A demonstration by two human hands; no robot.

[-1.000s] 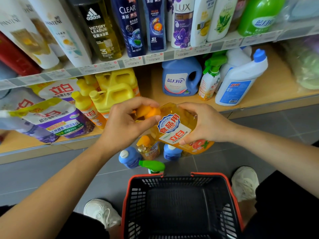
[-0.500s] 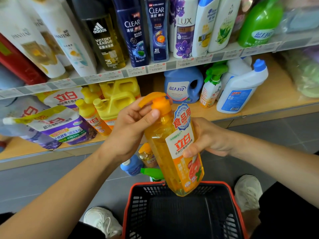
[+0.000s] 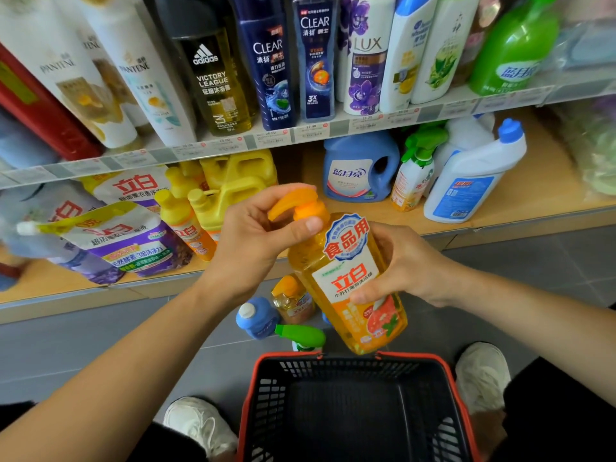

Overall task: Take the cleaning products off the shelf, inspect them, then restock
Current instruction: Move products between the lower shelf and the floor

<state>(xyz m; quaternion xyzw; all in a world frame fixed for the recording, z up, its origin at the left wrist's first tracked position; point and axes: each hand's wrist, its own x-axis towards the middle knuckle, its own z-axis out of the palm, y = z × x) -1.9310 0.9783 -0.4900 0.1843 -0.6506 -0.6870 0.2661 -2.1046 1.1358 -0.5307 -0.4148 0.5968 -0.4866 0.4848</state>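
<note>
I am working over the basket (image 3: 413,356), which is sitting on the floor with its opening facing up. Directly above its far rim I am holding the dish-soap bottle (image 3: 353,281) tilted, label toward me, so the print is readable. My right hand (image 3: 406,261) is curled round the bottle body, carrying the weight. My left hand (image 3: 253,245) is gripping the pump head (image 3: 293,203), probably to check that it is locked. Just beyond the basket, floor bottles (image 3: 256,316) are standing, apparently taken down for checking. Farther beyond, the lower shelf (image 3: 533,195) is showing bare board for restocking.
</note>
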